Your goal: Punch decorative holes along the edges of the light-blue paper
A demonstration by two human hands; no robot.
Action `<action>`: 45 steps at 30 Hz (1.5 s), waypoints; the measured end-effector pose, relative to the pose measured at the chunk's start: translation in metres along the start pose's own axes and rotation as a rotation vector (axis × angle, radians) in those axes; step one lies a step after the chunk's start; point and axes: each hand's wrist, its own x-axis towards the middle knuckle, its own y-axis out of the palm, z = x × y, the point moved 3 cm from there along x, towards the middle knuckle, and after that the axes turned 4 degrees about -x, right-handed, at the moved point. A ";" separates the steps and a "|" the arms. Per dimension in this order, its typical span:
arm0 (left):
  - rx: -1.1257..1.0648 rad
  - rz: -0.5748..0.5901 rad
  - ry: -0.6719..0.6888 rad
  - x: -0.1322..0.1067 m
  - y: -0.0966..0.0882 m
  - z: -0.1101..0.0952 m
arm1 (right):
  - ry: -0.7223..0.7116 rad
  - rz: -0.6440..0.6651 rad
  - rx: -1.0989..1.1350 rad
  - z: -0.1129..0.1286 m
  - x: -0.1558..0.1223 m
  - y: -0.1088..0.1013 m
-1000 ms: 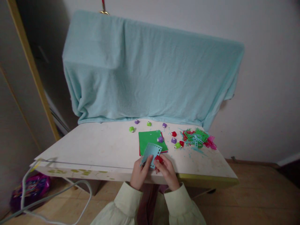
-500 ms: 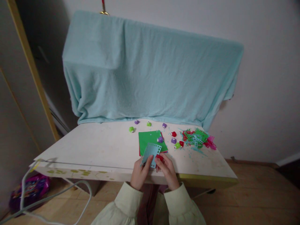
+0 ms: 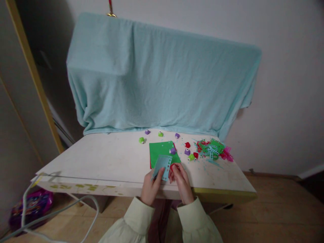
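Observation:
My left hand (image 3: 151,185) pinches a light blue sheet of paper (image 3: 162,164) with its thumb on top. Small cut-out holes run along the right edge of that sheet. In my right hand (image 3: 180,179), the fingers close on a small red craft punch (image 3: 173,166), just beside the paper's holed edge. Whether punch and paper touch I cannot tell. Beneath them lies a stack of coloured sheets with a green sheet (image 3: 160,149) on top. A purple punch (image 3: 172,151) rests on the green sheet's right side.
Several more punches stand around the white table (image 3: 108,155), among them a green punch (image 3: 141,140) and a red punch (image 3: 187,145). To the right is a heap of punched paper scraps (image 3: 212,149). A light blue cloth (image 3: 162,81) hangs behind; a white cable (image 3: 93,199) loops at front left.
My right hand and the red punch have shifted slightly up and right, uncovering more of the blue paper's holed edge. My left hand keeps its hold on the paper.

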 end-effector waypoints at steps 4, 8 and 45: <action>-0.002 -0.007 -0.002 0.000 -0.001 0.000 | 0.008 -0.017 0.024 -0.003 0.000 -0.002; -0.003 -0.013 0.017 0.001 -0.001 0.001 | 0.022 -0.027 0.031 -0.005 0.001 -0.002; 0.016 0.048 0.031 0.001 0.001 0.000 | 0.003 -0.005 -0.019 0.008 -0.002 0.001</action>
